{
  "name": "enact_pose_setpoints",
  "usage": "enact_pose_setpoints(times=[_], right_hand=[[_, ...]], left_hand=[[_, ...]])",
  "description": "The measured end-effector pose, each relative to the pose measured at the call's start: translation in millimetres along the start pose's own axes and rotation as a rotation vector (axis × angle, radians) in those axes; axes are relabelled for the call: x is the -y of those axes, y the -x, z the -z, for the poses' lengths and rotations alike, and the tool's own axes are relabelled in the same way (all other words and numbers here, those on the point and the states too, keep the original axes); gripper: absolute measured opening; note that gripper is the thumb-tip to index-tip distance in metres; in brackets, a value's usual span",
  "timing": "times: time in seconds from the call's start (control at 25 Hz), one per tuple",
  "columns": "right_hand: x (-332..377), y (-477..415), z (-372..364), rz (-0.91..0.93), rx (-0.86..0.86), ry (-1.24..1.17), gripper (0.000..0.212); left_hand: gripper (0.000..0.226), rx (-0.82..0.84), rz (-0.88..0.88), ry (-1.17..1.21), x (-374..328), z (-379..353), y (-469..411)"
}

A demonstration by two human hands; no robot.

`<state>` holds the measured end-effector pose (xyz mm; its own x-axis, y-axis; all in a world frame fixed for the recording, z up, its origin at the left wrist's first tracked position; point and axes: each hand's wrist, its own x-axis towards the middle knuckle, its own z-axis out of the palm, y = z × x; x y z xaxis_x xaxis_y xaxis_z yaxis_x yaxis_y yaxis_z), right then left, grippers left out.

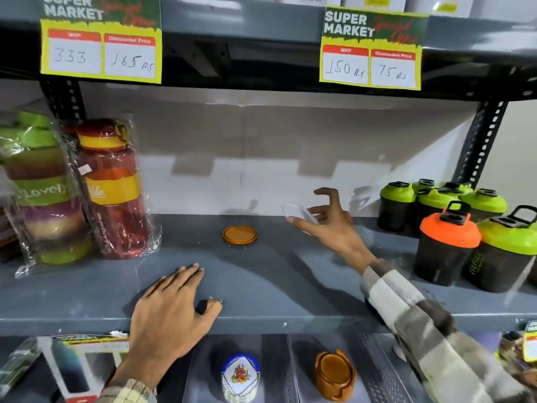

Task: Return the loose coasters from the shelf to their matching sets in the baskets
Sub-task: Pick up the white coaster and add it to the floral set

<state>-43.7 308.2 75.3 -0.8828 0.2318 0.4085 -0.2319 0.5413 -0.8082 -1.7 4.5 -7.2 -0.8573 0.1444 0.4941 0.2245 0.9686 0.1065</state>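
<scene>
Right hand (328, 221) pinched a pale, blurred piece, probably a white coaster (299, 212), above the shelf (261, 271). Left hand (171, 309) lay flat, empty. Orange coaster (240, 234) left of right hand. Best lowered level into the white set (240, 378) below, edges aligned.

Two yellow price cards (100, 39) (372, 50) hang off the upper rack, wrapped bottles, green-banded (43, 190) and red (114, 187), stand far left, and over on the right green-lidded shakers (441, 199) crowd behind an orange-lidded one (449, 242).
</scene>
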Motion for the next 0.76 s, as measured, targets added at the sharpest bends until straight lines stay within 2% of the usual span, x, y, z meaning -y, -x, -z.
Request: enact_pose_setpoints(times=[0.12, 0.24, 0.32, 0.44, 0.52, 0.76], right_hand=[[47, 48, 14, 0.027, 0.041, -0.322, 0.069], [83, 97, 29, 0.052, 0.177, -0.659, 0.073], [99, 124, 38, 0.056, 0.322, -1.002, 0.082], [118, 158, 47, 0.003, 0.584, -1.434, 0.073], [123, 170, 49, -0.068, 0.663, -1.552, 0.076], [125, 180, 50, -0.156, 0.658, -1.617, 0.076]], left_hand=[[0.067, 0.003, 0.0, -0.01, 1, 0, -1], [0.072, -0.002, -0.004, 0.017, 2, 0, 0], [0.076, -0.006, -0.004, 0.024, 2, -1, 2], [0.078, 0.007, -0.007, 0.018, 0, -2, 3], [0.077, -0.005, -0.02, 0.023, 0, -3, 3], [0.074, -0.012, -0.044, 0.03, 2, -7, 2]])
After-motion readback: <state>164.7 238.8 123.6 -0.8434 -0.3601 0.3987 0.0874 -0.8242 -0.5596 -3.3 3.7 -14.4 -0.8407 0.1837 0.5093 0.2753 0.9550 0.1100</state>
